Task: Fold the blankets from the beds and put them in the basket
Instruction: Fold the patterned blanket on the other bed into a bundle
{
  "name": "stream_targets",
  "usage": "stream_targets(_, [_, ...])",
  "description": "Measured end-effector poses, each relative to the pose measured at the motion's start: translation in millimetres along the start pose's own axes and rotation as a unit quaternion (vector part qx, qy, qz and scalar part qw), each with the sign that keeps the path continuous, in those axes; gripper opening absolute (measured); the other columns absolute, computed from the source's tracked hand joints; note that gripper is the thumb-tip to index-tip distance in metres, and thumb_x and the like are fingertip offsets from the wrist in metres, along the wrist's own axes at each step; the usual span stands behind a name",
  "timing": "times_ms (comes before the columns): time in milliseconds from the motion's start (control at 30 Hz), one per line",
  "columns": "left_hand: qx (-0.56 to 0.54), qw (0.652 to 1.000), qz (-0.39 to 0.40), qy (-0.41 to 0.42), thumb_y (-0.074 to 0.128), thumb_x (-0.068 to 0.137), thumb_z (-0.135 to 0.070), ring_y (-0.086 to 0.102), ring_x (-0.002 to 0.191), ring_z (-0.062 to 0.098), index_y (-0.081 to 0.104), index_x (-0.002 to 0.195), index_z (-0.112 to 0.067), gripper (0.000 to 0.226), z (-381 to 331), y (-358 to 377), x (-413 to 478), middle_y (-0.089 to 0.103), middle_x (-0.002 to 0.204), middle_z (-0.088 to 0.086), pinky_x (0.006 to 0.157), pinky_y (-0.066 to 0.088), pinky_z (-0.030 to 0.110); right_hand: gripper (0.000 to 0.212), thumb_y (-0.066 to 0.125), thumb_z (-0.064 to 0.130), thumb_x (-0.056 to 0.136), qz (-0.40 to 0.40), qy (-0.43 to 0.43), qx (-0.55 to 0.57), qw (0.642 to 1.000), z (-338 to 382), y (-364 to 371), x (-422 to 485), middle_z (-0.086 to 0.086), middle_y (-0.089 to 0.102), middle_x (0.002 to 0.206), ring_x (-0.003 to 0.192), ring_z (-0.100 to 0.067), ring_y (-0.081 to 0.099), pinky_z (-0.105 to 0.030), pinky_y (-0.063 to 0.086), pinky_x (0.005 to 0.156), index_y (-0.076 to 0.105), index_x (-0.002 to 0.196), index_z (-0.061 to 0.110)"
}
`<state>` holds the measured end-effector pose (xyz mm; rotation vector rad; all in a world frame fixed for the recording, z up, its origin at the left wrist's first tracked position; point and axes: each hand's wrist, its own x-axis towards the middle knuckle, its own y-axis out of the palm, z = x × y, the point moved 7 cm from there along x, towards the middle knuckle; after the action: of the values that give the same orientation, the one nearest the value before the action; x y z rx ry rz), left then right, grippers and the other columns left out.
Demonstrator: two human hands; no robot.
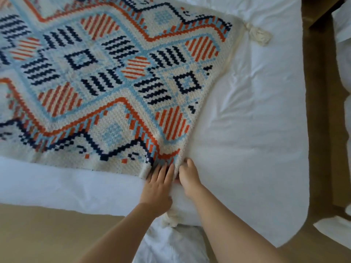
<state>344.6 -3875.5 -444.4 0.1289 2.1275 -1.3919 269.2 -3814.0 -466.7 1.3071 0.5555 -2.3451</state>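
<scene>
A knitted blanket [106, 76] in cream, orange, navy and light blue lies spread over a white bed [256, 114], filling the upper left. A cream tassel [259, 36] hangs at its far right corner. Another tassel [170, 218] dangles below my hands over the bed's edge. My left hand [157, 188] lies flat with its fingers on the blanket's near corner. My right hand [188, 177] sits right beside it, thumb up, fingers curled under the same corner where the fabric bunches. No basket is in view.
Tan carpet [47, 234] shows at the lower left and along the right of the bed. A dark wooden piece of furniture [321, 14] stands at the top right. More white bedding [343, 73] lies at the right edge.
</scene>
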Motion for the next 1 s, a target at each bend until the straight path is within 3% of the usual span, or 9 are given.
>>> stream_targets(67, [-0.086, 0.993, -0.063, -0.048, 0.044, 0.087, -0.014, 0.043, 0.128, 0.026, 0.03, 0.145, -0.011, 0.06, 11, -10, -7, 0.046, 0.139, 0.005, 0.106, 0.035, 0.033, 0.024, 0.038, 0.005, 0.089, 0.057, 0.035, 0.006, 0.998, -6, 10, -10, -0.005, 0.06, 0.079, 0.063, -0.016, 0.055, -0.026, 0.047, 0.053, 0.058, 0.087, 0.018])
stream_targets(133, [-0.213, 0.969, -0.062, -0.109, 0.04, 0.093, -0.011, 0.055, 0.098, 0.023, 0.051, 0.113, -0.012, 0.023, 22, -22, -8, 0.058, 0.11, 0.006, 0.08, 0.045, 0.032, 0.014, 0.047, 0.017, 0.091, 0.09, 0.04, -0.024, 0.995, -7, 17, -18, -0.002, 0.055, 0.071, 0.056, -0.014, 0.047, -0.023, 0.037, 0.049, 0.059, 0.084, 0.019])
stream_targets(233, [-0.367, 0.912, -0.082, -0.162, 0.041, 0.09, -0.007, 0.053, 0.07, 0.02, 0.052, 0.094, -0.008, 0.012, 29, -34, -9, 0.06, 0.085, 0.007, 0.057, 0.041, 0.029, 0.019, 0.056, 0.038, 0.088, 0.113, 0.026, -0.03, 0.993, -4, 26, -27, 0.0, 0.056, 0.075, 0.068, -0.016, 0.05, -0.025, 0.041, 0.061, 0.059, 0.088, 0.019])
stream_targets(333, [-0.431, 0.882, -0.077, -0.177, 0.04, 0.088, -0.005, 0.056, 0.073, 0.024, 0.053, 0.099, -0.007, 0.017, 26, -36, -15, 0.062, 0.086, 0.009, 0.061, 0.044, 0.031, 0.01, 0.057, 0.026, 0.088, 0.084, -0.015, 0.025, 0.996, 10, 26, -35, -0.002, 0.063, 0.08, 0.074, -0.017, 0.058, -0.027, 0.046, 0.065, 0.062, 0.088, 0.017])
stream_targets(467, [-0.417, 0.897, -0.056, -0.137, 0.044, 0.088, -0.007, 0.054, 0.068, 0.021, 0.049, 0.093, -0.01, 0.008, 7, -41, -21, 0.056, 0.076, 0.003, 0.057, 0.041, 0.03, 0.01, 0.055, 0.024, 0.086, -0.024, -0.076, 0.035, 0.996, 27, 1, -48, -0.012, 0.063, 0.093, 0.082, -0.023, 0.058, -0.036, 0.049, 0.073, 0.058, 0.081, 0.015])
stream_targets(567, [-0.37, 0.924, -0.054, -0.08, 0.049, 0.087, -0.007, 0.05, 0.072, 0.019, 0.046, 0.086, -0.012, 0.006, -20, -46, -22, 0.053, 0.079, 0.002, 0.056, 0.035, 0.027, 0.018, 0.06, 0.032, 0.086, -0.032, -0.095, 0.004, 0.995, 39, -13, -59, -0.008, 0.066, 0.097, 0.088, -0.022, 0.063, -0.034, 0.052, 0.076, 0.06, 0.091, 0.014])
stream_targets(700, [-0.287, 0.955, -0.038, -0.064, 0.049, 0.085, -0.006, 0.04, 0.071, 0.02, 0.04, 0.075, -0.012, 0.014, -47, -49, -19, 0.042, 0.084, 0.003, 0.059, 0.027, 0.028, 0.014, 0.056, 0.024, 0.091, -0.089, -0.13, -0.024, 0.987, 53, -50, -61, -0.004, 0.063, 0.091, 0.08, -0.017, 0.06, -0.026, 0.047, 0.062, 0.057, 0.098, 0.013])
stream_targets(833, [-0.255, 0.965, -0.009, -0.051, 0.046, 0.087, -0.008, 0.038, 0.067, 0.021, 0.031, 0.061, -0.019, 0.032, -85, -51, -11, 0.037, 0.084, 0.003, 0.059, 0.027, 0.028, 0.012, 0.057, 0.019, 0.089, -0.16, -0.134, -0.003, 0.978, 42, -97, -59, -0.002, 0.053, 0.074, 0.066, -0.017, 0.051, -0.023, 0.037, 0.048, 0.054, 0.082, 0.011])
stream_targets(1000, [-0.197, 0.979, 0.053, -0.021, 0.04, 0.093, -0.013, 0.056, 0.086, 0.029, 0.06, 0.102, -0.008, 0.022, -157, -34, 0, 0.049, 0.113, 0.012, 0.073, 0.041, 0.033, 0.015, 0.059, 0.014, 0.083, -0.232, -0.127, -0.017, 0.964, 24, -166, -57, -0.01, 0.056, 0.072, 0.061, -0.022, 0.052, -0.031, 0.044, 0.055, 0.053, 0.074, 0.004])
